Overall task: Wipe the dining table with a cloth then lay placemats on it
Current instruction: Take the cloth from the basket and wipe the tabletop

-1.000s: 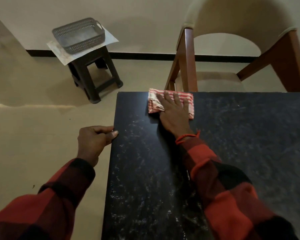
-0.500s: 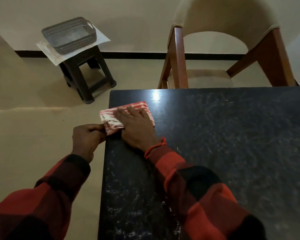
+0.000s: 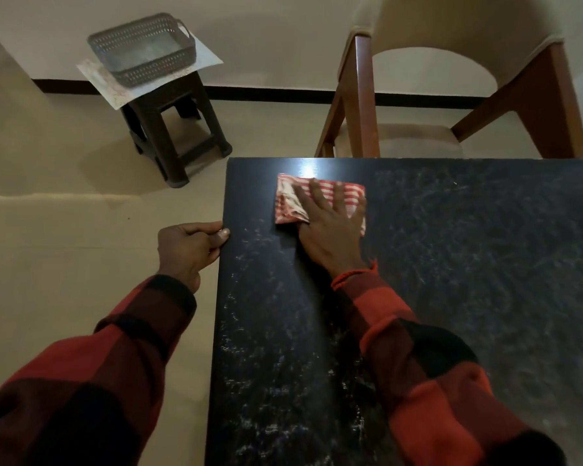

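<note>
1. Dim room, beige floor; black table (image 3: 451,297) filled the right of the view, its top streaked with pale smears and speckles, heaviest near the person.
2. Cloth (image 3: 320,186), red-and-white striped and folded, lay flat on the table just inside the far edge, near the far left corner.
3. Right hand (image 3: 330,230) pressed down on the cloth, fingers (image 3: 317,193) straight and spread, palm trailing onto bare tabletop behind it.
4. Left hand (image 3: 189,243) gripped the table's left edge, fingers curled under, thumb on top, level with the cloth's near side. Judged a brace, not part of the wiping.
5. Stool (image 3: 175,129) stood on the floor beyond the table's far left corner, carrying a basket (image 3: 142,48) on a pale flat sheet (image 3: 202,58). Possibly a placemat; could not tell.
6. Chair (image 3: 360,105) sat pushed up to the table's far edge.
7. Progress, as judged: wiping under way at the far left corner only. Smears across the right and near parts suggested most of the top remained. No placemat on the table; laying not yet begun.
</note>
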